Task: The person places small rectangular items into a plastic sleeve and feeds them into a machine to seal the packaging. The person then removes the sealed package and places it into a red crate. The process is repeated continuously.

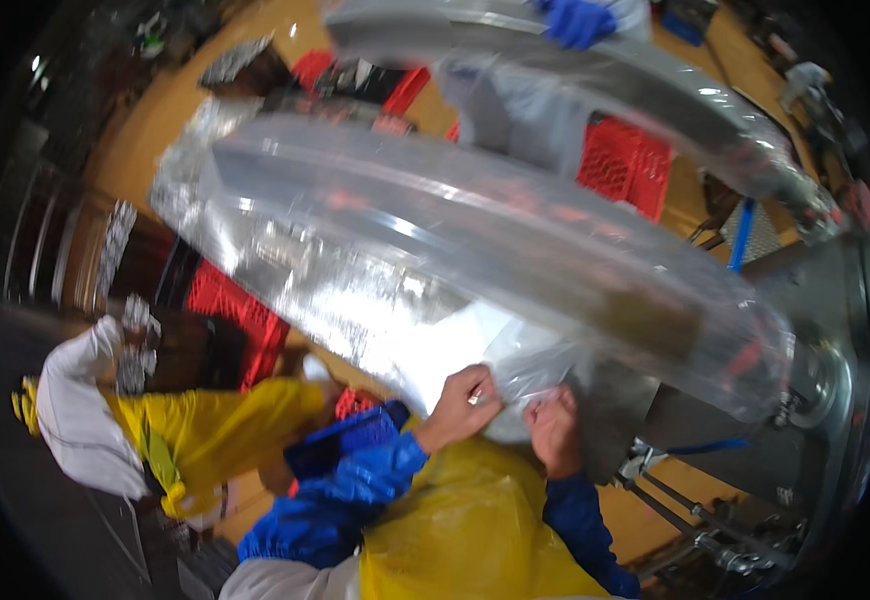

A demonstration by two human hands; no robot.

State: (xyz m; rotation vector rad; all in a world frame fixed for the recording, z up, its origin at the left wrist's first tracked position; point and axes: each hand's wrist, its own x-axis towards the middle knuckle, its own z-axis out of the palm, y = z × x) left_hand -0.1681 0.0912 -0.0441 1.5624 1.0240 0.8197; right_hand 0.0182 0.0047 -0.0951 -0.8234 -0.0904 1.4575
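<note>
My left hand (463, 405) and my right hand (555, 429) are close together at the near edge of a shiny metal work table (315, 270). Their fingers are curled in on a thin clear plastic bag or film (529, 367), which stretches between them. It lies partly over the metal surface, and its full outline is washed out by glare. Both of my forearms wear blue sleeves, above a yellow apron (472, 517). What else the closed fingers may cover is hidden.
A long clear plastic guard (480, 217) spans the table just beyond my hands. A co-worker's blue-gloved hand (577, 22) rests at a second guard. On the left stands a person in a yellow apron (217, 420). Red crates (622, 165) and a blue tray (349, 441) are nearby.
</note>
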